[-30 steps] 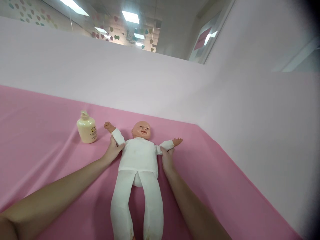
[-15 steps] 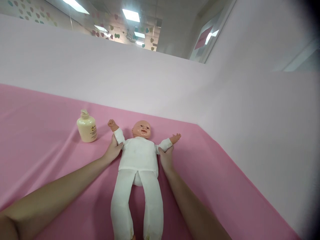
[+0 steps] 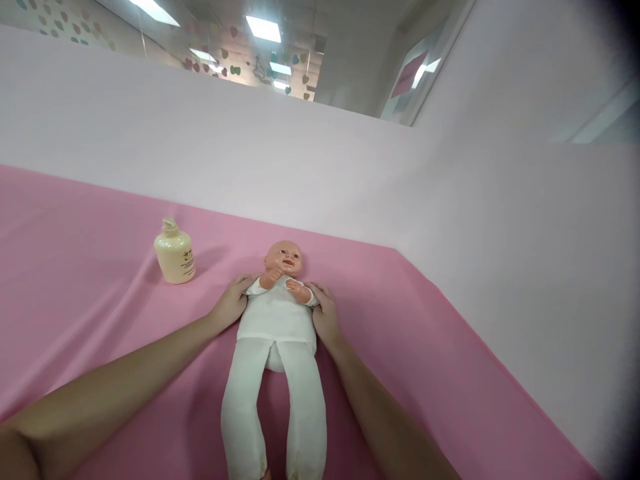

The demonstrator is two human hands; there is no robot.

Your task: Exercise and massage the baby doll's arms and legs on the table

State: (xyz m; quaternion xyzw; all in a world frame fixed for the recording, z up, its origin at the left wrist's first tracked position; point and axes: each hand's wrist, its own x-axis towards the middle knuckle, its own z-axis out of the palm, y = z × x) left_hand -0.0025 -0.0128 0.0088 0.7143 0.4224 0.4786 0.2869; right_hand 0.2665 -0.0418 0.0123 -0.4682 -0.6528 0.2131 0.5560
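Observation:
A baby doll (image 3: 277,320) in white clothes lies on its back on the pink cloth (image 3: 90,313), head away from me. Its two arms are folded in over its chest, the small hands close under the chin. My left hand (image 3: 231,303) grips the doll's arm at the left shoulder. My right hand (image 3: 324,313) grips the other arm at the right shoulder. Both my forearms reach in from the bottom edge, one on each side of the doll's white legs.
A cream pump bottle (image 3: 175,253) stands upright on the cloth to the left of the doll's head. A pale pink partition wall (image 3: 300,167) runs along the back and the right side of the table.
The doll's arms were spread out to the sides; both my hands have swung them inward and they now lie folded on its chest. The bottle has not moved.

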